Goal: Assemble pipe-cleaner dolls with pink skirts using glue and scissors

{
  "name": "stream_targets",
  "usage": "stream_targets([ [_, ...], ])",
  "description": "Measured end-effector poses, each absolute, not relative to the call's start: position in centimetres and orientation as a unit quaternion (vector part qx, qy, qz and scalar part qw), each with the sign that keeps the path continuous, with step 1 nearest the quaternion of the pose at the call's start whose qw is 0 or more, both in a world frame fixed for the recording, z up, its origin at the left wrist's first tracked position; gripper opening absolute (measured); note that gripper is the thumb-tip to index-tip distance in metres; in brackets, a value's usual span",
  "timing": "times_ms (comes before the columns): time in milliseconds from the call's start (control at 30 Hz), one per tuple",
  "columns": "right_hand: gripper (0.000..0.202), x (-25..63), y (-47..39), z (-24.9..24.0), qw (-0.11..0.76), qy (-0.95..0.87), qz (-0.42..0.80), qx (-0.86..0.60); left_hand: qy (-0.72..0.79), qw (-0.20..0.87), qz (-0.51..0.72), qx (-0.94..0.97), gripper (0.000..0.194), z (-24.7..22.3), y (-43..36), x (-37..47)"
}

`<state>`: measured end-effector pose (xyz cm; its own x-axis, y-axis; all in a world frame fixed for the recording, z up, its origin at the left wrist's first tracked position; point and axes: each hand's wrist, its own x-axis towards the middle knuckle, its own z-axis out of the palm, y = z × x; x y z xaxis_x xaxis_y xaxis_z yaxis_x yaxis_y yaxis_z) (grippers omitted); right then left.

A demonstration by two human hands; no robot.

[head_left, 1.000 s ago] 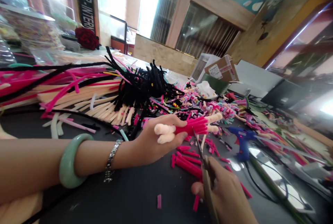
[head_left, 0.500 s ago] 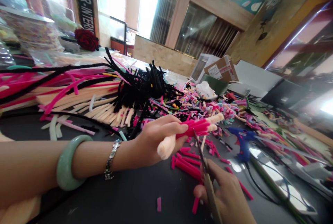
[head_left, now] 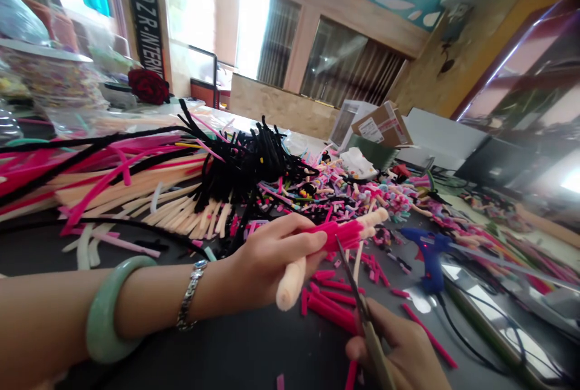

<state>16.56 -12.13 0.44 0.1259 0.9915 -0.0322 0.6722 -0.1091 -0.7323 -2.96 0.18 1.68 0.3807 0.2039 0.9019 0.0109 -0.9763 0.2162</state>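
Dark surface [head_left: 226, 347] under heaps of fuzzy strips, with a window [head_left: 348, 60] and a tan wall beyond. Left hand [head_left: 267, 254]: fingers [head_left: 308, 243] closed around a pink-and-cream bundle [head_left: 347, 233], held above the surface, with cream ends out on both sides of the grip. Right hand [head_left: 403, 344]: closed on scissors [head_left: 374, 341], tip at the pink section; contact, and exact opening of the blades, not possible to tell.

Judged light, soft and low in slip, probably bendable; not fragile, though liable to flattened pile or splayed lengths if pinched unevenly. Best held around the pink middle, clear of the blades. Tip of the scissors near the left fingertips: to be watched.

Below, loose pink pieces [head_left: 333, 311]. Past these, a blue glue gun [head_left: 432, 257] with nozzle towards the bundle and cord trailing off. On the far side, black strips [head_left: 267, 154] and small coloured pieces, crowded close; farther back, a cardboard box [head_left: 383, 127]. Most room for moving: nearer the body, beneath the left wrist.
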Motion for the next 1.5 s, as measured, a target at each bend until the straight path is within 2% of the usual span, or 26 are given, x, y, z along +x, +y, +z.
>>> stream_targets([
  [167,0.026,17.2,-11.9,0.4,0.253,-0.603,0.316,-0.687,0.059,0.102,0.560,0.820,0.024,1.6,0.2,-2.8],
  [333,0.027,17.3,-11.8,0.4,0.258,-0.606,0.314,-0.684,0.048,0.114,0.566,0.815,0.029,1.2,0.5,-2.6],
  [533,0.029,16.7,-12.0,0.1,0.289,-0.602,0.229,-0.709,0.044,0.130,0.567,0.812,0.030,0.6,0.7,-2.6],
  [733,0.036,17.3,-11.8,-0.2,0.251,-0.646,0.175,-0.699,0.045,0.155,0.562,0.811,0.022,1.3,0.3,-2.7],
  [900,0.029,17.0,-11.7,0.0,0.271,-0.637,0.129,-0.710,0.046,0.135,0.571,0.808,0.018,1.4,0.4,-2.5],
  [1033,0.024,17.3,-11.5,-0.1,0.269,-0.650,0.160,-0.693,0.024,0.078,0.572,0.816,0.019,0.9,0.9,-2.8],
  [1133,0.020,17.3,-11.6,-0.3,0.281,-0.641,0.234,-0.674,0.002,0.010,0.543,0.840,0.025,1.1,1.4,-3.5],
  [1233,0.018,17.0,-11.8,-0.5,0.301,-0.613,0.286,-0.672,-0.013,-0.074,0.511,0.856,0.020,1.7,1.8,-4.1],
  [1367,0.022,16.7,-12.0,-0.2,0.315,-0.621,0.297,-0.654,-0.012,-0.164,0.503,0.848,0.012,2.6,1.9,-4.1],
  [1500,0.024,16.7,-11.8,0.2,0.294,-0.630,0.289,-0.658,-0.009,-0.198,0.487,0.851,0.010,3.2,1.7,-4.1],
])
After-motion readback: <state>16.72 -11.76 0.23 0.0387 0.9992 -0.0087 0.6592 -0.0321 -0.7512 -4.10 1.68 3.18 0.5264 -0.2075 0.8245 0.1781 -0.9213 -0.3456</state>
